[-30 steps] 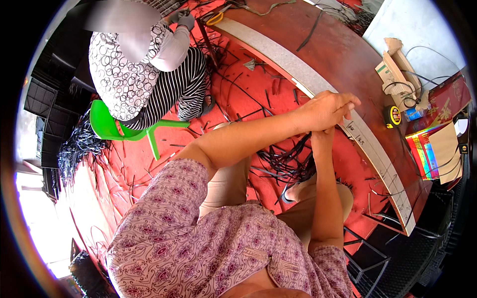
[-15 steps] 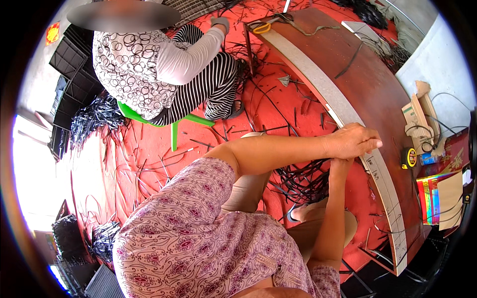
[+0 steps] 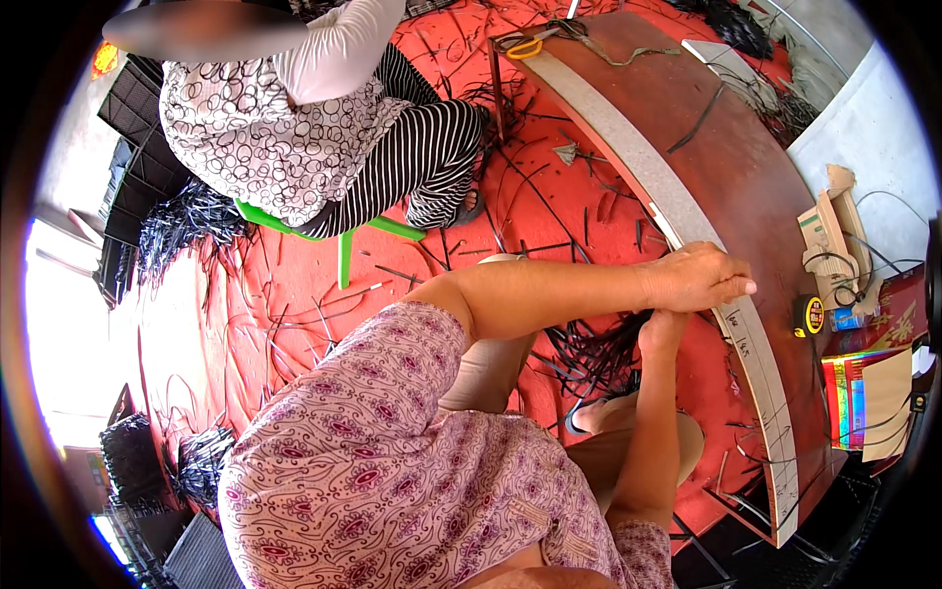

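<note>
My left hand (image 3: 699,276) reaches across to the long wooden table's near edge, its fingers curled and closed, the thumb over the edge strip. What it grips, if anything, is hidden under it. Just below and beside it is my right hand (image 3: 664,332), closed like a fist, its fingers turned away from view. A bundle of thin black strips (image 3: 597,353) lies or hangs right beside the right hand; I cannot tell whether it is in the grip. The table's pale edge strip (image 3: 677,211) carries pencil-like marks near my hands.
On the red-brown tabletop (image 3: 677,108) are yellow-handled scissors (image 3: 525,47), a tape measure (image 3: 809,315) and torn cardboard (image 3: 834,231). Black strip scraps litter the red floor covering (image 3: 461,294). A co-worker (image 3: 285,147) sits on a green stool (image 3: 343,250) at the far left.
My right hand has dropped slightly, down and left from under the left hand. My left hand stays in place. The co-worker has raised an arm and leaned left.
</note>
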### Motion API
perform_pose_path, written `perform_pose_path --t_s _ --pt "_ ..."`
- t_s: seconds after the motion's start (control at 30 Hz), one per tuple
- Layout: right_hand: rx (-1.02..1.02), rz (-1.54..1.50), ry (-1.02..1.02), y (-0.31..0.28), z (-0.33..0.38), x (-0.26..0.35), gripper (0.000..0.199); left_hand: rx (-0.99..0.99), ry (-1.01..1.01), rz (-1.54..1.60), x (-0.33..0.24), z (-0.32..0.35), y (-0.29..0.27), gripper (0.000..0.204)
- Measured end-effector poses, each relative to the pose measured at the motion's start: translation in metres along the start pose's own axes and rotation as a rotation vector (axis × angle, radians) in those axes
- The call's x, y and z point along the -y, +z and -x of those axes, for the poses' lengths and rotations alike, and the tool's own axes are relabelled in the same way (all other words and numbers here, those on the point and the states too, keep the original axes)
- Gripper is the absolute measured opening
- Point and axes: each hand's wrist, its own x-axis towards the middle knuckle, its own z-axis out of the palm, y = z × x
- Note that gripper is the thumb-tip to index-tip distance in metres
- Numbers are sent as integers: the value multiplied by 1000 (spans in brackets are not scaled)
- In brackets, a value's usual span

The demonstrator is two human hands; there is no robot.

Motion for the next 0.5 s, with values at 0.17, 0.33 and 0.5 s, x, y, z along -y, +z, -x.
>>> perform_pose_path --t_s 0.17,0.33,0.5 --pt "-22 -290 269 22 3 30 16 -40 -15 -14 5 1 -1 41" --pt "-18 -232 288 23 1 28 16 -27 -56 -42 5 1 -5 43" --pt "-65 -208 377 25 2 29 18 -24 -63 -114 5 1 -4 44"
